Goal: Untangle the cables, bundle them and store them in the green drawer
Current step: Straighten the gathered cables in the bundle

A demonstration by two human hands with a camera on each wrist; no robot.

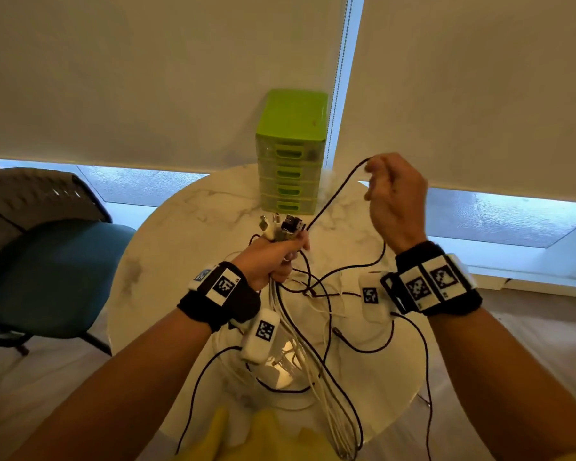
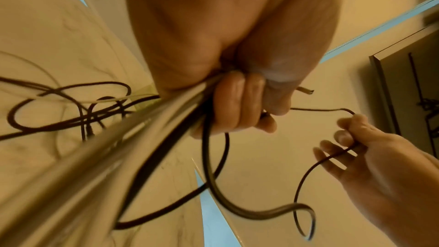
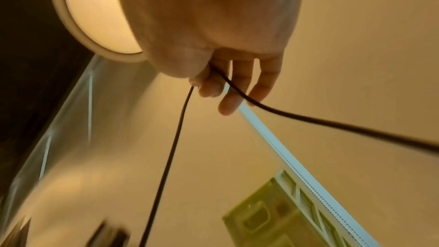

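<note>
The right hand [image 1: 394,197] pinches a dark cable [image 1: 336,194] in its fingers [image 2: 342,137], raised. Below-left, the left hand [image 1: 273,261] fists the cable bundle [image 1: 281,227]. Beyond stands the green drawer unit [image 1: 291,151] on the worktop [image 1: 187,214].

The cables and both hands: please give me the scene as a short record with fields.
left hand: grips the cable bundle, plug ends upward
right hand: raised, fingers pinch the black cable
black cable path: from the left fist up to the right hand, then down in loops
loose cables: black and white, tangled on the marble table
green drawer unit: behind the hands, all drawers closed
</note>
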